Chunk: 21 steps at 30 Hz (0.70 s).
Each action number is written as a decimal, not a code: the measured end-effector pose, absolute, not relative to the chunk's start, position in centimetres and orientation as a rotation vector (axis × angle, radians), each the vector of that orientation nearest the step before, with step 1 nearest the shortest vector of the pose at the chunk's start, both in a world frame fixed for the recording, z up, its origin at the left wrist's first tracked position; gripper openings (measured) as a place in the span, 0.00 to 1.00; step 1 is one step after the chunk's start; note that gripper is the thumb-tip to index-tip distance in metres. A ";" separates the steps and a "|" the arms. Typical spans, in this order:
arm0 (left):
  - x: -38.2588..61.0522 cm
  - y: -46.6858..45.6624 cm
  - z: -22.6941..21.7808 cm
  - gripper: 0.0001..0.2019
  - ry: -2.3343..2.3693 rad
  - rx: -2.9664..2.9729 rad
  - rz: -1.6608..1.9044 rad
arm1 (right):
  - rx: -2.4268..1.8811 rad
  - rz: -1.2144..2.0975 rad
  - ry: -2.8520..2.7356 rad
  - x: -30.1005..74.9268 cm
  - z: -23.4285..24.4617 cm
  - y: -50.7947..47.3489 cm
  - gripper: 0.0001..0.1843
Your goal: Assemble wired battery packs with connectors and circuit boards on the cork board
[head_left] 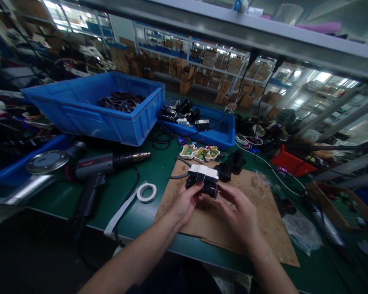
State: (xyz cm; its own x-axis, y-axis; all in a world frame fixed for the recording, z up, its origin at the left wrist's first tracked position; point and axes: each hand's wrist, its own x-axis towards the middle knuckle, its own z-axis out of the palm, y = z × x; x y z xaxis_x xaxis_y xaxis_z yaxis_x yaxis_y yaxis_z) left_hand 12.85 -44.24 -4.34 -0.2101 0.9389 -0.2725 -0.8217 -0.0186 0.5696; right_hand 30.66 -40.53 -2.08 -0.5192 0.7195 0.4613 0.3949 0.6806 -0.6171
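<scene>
Both of my hands hold a small black part with a white top (203, 178) over a brown board (260, 212) on the green bench. My left hand (185, 202) grips its left end with thumb and fingers closed. My right hand (237, 210) pinches its right end. A grey cable runs left from the part. Just behind it lie more black parts (232, 165) and small green-and-white circuit boards (200, 153).
A black heat gun (106, 165) lies at the left, with a roll of white tape (146, 192) near it. A big blue bin (93, 106) and a low blue tray (216, 128) stand behind. A red box (290, 163) and plastic bags (302, 232) lie to the right.
</scene>
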 end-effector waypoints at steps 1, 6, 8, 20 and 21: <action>12.8 -44.2 -4.4 0.19 0.746 0.213 1.625 | -0.809 0.525 -2.197 30.8 -2.2 -40.2 0.21; 12.7 -44.2 -4.5 0.19 0.749 0.218 1.594 | -0.592 0.304 -2.310 31.6 -2.8 -38.9 0.25; 12.7 -44.3 -4.4 0.19 0.751 0.202 1.598 | -0.544 0.283 -2.334 31.8 -2.9 -38.7 0.27; 13.0 -44.6 -4.3 0.23 0.768 0.349 1.661 | -0.919 0.543 -2.137 30.2 -2.2 -40.3 0.18; 13.0 -44.7 -4.3 0.23 0.780 0.378 1.667 | -0.954 0.552 -2.132 30.1 -2.3 -40.5 0.17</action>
